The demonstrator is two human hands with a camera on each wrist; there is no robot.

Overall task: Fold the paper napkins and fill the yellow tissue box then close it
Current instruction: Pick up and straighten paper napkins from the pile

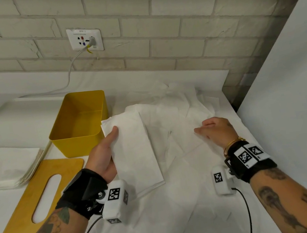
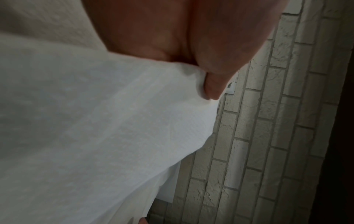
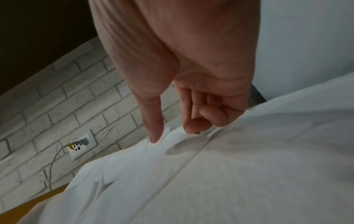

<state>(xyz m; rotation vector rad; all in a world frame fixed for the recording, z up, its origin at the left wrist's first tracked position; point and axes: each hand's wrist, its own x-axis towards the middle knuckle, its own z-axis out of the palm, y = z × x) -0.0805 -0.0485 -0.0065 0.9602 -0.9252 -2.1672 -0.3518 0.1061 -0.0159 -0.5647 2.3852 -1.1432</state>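
The yellow tissue box (image 1: pixel 77 144) stands open and empty at the middle left. Its yellow slotted lid (image 1: pixel 23 209) lies flat in front of it. My left hand (image 1: pixel 111 142) grips a folded white napkin (image 1: pixel 136 154) just right of the box, thumb (image 2: pixel 212 84) on top and fingers hidden beneath. My right hand (image 1: pixel 213 127) hovers low over the loose crumpled napkins (image 1: pixel 176 103). Its thumb tip (image 3: pixel 155 139) touches the paper, and its other fingers are loosely curled and hold nothing.
A stack of flat napkins (image 1: pixel 7 166) lies at the far left. A large unfolded sheet (image 1: pixel 180 201) covers the table under both hands. The brick wall carries a socket (image 1: pixel 84 39) with a cable plugged in. A white panel (image 1: pixel 291 77) closes the right side.
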